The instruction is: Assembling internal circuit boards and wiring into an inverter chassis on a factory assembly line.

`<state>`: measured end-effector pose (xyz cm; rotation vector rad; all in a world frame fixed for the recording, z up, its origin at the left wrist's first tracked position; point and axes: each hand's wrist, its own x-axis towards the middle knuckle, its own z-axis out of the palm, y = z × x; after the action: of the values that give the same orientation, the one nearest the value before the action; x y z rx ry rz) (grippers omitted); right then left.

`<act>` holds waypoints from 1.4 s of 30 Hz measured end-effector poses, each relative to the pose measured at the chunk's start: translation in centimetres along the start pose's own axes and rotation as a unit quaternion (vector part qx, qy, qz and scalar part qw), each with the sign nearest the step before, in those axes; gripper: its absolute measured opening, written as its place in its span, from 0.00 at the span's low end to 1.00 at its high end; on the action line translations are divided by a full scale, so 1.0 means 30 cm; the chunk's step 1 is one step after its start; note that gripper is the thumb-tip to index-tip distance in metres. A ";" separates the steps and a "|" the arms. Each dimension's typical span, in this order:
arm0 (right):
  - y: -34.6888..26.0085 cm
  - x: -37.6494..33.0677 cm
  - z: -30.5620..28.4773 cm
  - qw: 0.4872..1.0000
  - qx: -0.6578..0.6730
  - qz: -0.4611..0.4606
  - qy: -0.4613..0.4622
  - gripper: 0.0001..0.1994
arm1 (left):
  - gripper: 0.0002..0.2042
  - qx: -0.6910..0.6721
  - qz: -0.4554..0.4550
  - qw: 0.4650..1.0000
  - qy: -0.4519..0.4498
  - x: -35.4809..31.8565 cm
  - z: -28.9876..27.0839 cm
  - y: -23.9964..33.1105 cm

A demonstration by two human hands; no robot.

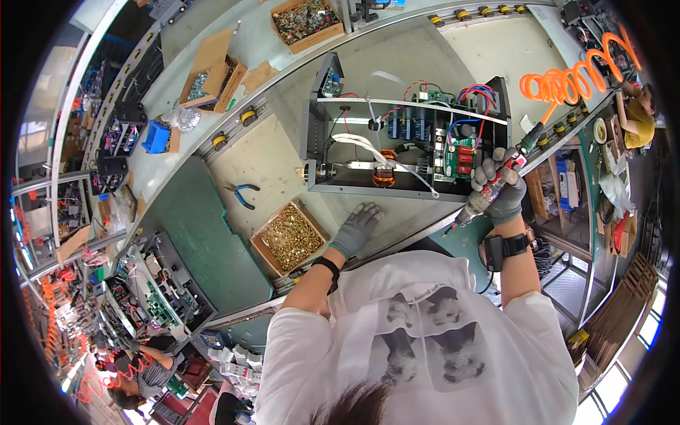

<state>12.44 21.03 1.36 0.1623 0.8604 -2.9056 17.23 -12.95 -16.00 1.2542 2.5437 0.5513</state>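
Note:
In a grey glove, my right hand (504,197) is wrapped round a red and grey air screwdriver (489,191), its bit angled down to the left. An orange coiled hose joins the tool's upper end. My gloved left hand (358,228) lies on the bench with fingers stretched out, just below the front edge of an open black metal chassis (397,189). Inside the chassis sit a green circuit board (460,152), a copper-wound coil (384,173), blue capacitors, and red, blue and white wires. A cardboard box of brass screws (289,237) stands left of my left hand.
Blue-handled pliers (244,195) lie left of the chassis. A green mat (202,241) covers the bench at left. Boxes of small parts (306,21) stand along the far side. The orange coiled hose (567,83) hangs at upper right. Other people work at lower left and far right.

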 end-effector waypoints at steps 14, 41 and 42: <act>-0.003 -0.007 -0.015 0.999 0.016 -0.025 0.013 0.17 | 0.13 0.064 0.094 0.954 0.277 0.220 -0.623 0.258; -0.007 -0.013 -0.008 0.998 0.018 -0.050 0.036 0.17 | 0.06 0.182 -0.084 0.953 -0.228 0.667 -0.699 0.183; -0.008 -0.014 -0.007 0.998 0.017 -0.052 0.036 0.17 | 0.08 0.204 -0.108 0.934 -0.272 0.687 -0.687 0.193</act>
<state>12.84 21.39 1.36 0.2346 0.8541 -3.0301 1.10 2.17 3.84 1.0282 2.3161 -0.3524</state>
